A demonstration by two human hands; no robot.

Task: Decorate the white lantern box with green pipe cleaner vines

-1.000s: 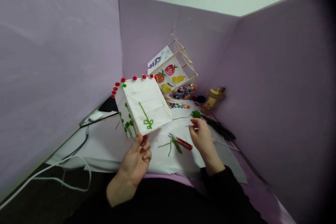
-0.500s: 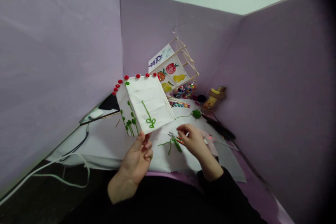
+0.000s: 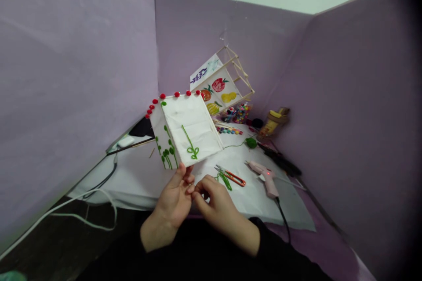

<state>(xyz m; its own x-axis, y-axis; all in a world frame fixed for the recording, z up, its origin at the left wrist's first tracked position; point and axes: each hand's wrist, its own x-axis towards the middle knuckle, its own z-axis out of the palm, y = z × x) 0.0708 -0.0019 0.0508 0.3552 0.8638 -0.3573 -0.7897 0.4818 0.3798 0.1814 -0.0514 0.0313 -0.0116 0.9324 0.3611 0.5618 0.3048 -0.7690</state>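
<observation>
My left hand grips the lower corner of a white box-shaped paper lantern between thumb and fingers. Red pompoms line its top edge, and green stems and leaves decorate two sides. A green yarn sprig lies on the larger face. My right hand is closed in a pinch right beside the left fingertips; what it pinches, if anything, is too small to make out. Just beyond it, orange-handled thread snips and a bundle of green yarn lie on the white table cover.
A pink glue gun with a red light rests on the right, its cable running forward. Behind stands a stick-framed lantern with painted fruit. A green yarn ball, a bag of colourful beads and a yellow cup sit farther back.
My right hand has moved left and down from the snips to beside my left fingers, uncovering the snips and glue gun. My left hand still holds the lantern.
</observation>
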